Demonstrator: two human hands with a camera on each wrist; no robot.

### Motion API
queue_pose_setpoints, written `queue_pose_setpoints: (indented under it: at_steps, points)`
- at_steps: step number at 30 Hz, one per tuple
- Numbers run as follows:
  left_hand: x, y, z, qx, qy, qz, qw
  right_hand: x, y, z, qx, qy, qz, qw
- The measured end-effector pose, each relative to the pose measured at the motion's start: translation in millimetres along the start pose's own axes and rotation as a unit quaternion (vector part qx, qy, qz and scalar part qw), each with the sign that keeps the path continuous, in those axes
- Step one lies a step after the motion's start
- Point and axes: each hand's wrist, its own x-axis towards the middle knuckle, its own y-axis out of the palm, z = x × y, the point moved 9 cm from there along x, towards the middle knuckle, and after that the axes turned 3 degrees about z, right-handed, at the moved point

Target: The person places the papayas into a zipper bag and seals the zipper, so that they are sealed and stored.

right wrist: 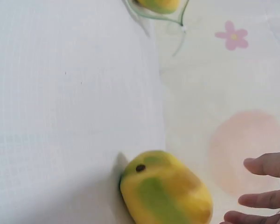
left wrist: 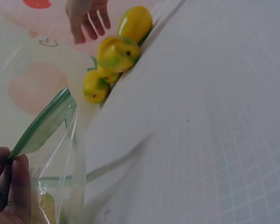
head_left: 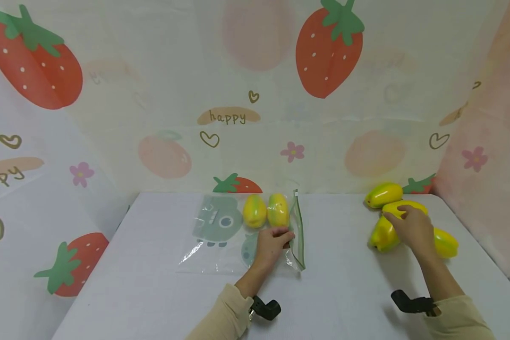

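A clear zip bag [head_left: 221, 257] with a green zip edge and a dinosaur print lies on the table, with two yellow-green mangoes [head_left: 255, 211] inside it. My left hand [head_left: 271, 248] pinches the green edge at the bag's mouth and lifts it so that it gapes, as the left wrist view shows. Over a pile of several loose mangoes [head_left: 383, 236] at the right, my right hand [head_left: 415, 230] hovers with its fingers spread and nothing in them. In the right wrist view one mango [right wrist: 165, 191] lies just beside those fingertips [right wrist: 254, 200].
A white cloth covers the table [head_left: 340, 293]. Behind it stands a printed backdrop [head_left: 255, 89] with strawberries and hearts, and further printed sheets close off the left and right sides. Black camera mounts sit on both wrists.
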Motion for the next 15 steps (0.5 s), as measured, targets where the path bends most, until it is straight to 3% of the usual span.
queue_pose_setpoints:
  at_steps: [8,15]
  points:
    - [0.0,-1.4,-0.9,0.004,0.000,0.004,1.0000,-3,8,-16,-0.039,0.045,0.044,0.997]
    - [-0.9,-1.3,-1.2,-0.003,-0.007,0.008,0.9999,-3,17,-16,-0.032,0.044,0.031,0.998]
